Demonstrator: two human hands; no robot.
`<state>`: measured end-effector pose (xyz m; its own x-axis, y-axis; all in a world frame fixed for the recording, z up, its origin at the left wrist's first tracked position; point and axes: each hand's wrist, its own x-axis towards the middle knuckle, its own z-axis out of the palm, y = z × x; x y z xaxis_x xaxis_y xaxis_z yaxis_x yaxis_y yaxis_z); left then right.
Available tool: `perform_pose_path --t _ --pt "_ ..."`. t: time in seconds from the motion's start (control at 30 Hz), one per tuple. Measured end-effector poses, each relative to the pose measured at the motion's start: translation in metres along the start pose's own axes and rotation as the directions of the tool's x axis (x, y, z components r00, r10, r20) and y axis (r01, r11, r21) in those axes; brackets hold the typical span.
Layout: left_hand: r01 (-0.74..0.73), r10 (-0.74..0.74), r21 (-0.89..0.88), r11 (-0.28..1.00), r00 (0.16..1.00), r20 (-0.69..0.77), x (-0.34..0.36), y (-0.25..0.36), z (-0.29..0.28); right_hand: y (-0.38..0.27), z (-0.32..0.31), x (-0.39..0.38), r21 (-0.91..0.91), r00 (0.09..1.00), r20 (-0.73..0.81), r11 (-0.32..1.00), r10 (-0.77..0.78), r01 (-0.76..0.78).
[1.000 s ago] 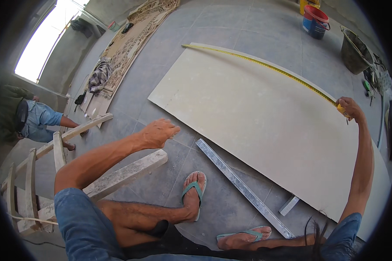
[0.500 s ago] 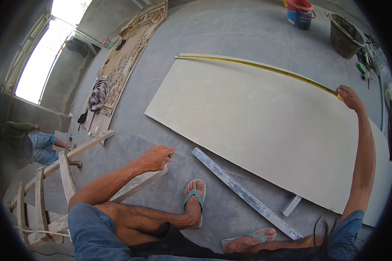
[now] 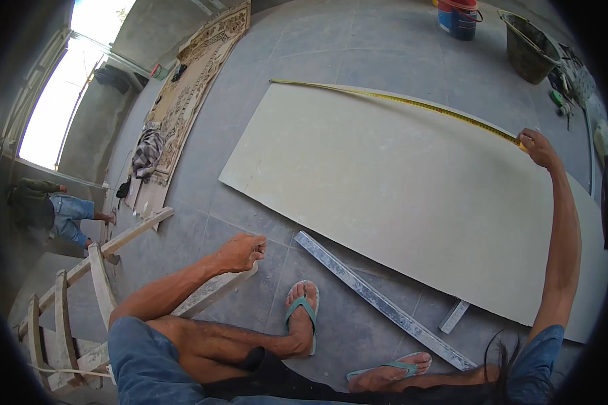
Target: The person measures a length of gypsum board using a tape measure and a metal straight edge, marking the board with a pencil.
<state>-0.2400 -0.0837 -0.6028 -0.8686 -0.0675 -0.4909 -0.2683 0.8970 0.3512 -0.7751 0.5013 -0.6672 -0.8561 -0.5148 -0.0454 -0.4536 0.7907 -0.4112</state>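
A large pale flat board (image 3: 385,182) lies in front of me, slanting from upper left to lower right. Along its far edge runs a yellow tape measure (image 3: 425,106), its blade drawn out to the far left corner. My right hand (image 3: 539,148) is closed around the tape's case near the right end of that edge. Over the floor, left of the board and apart from it, my left hand (image 3: 240,254) is held with its fingers curled together. Whatever it may hold is hidden.
A long metal bar (image 3: 378,297) lies by the board's near edge, close to my sandalled feet. A wooden frame (image 3: 101,270) stands at left, with another person (image 3: 67,209) beyond. A patterned rug (image 3: 203,88), a bucket (image 3: 458,20) and a dark tub (image 3: 530,50) lie farther off.
The view has shifted slightly. My right hand keeps its grip on the tape measure, whose blade looks a little twisted near the far left corner. The other person's legs have moved.
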Motion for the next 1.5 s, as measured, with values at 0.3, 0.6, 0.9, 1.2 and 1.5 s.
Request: perform_pose_path --t 0.3,0.6,0.9,1.2,1.5 --pt "0.026 -0.026 -0.004 1.000 0.999 0.037 -0.002 -0.007 0.006 0.011 0.001 -0.001 0.035 1.000 -0.009 0.999 -0.007 0.008" --pt "0.042 -0.042 -0.018 0.999 0.998 0.045 -0.005 -0.015 0.008 0.012 0.008 -0.004 0.046 0.998 -0.062 0.998 -0.034 0.037" --pt "0.088 -0.084 -0.047 0.995 0.993 0.085 0.006 -0.007 0.003 0.014 0.004 -0.009 -0.012 0.994 -0.066 0.996 0.093 -0.094" --pt "0.064 -0.064 0.009 0.998 0.997 0.044 0.011 0.003 -0.001 0.016 0.036 0.013 -0.120 0.956 -0.068 0.948 0.287 -0.293" --pt "0.082 -0.082 0.021 0.996 0.997 -0.003 0.017 0.013 -0.011 0.003 0.044 0.020 -0.172 0.930 -0.074 0.914 0.361 -0.368"
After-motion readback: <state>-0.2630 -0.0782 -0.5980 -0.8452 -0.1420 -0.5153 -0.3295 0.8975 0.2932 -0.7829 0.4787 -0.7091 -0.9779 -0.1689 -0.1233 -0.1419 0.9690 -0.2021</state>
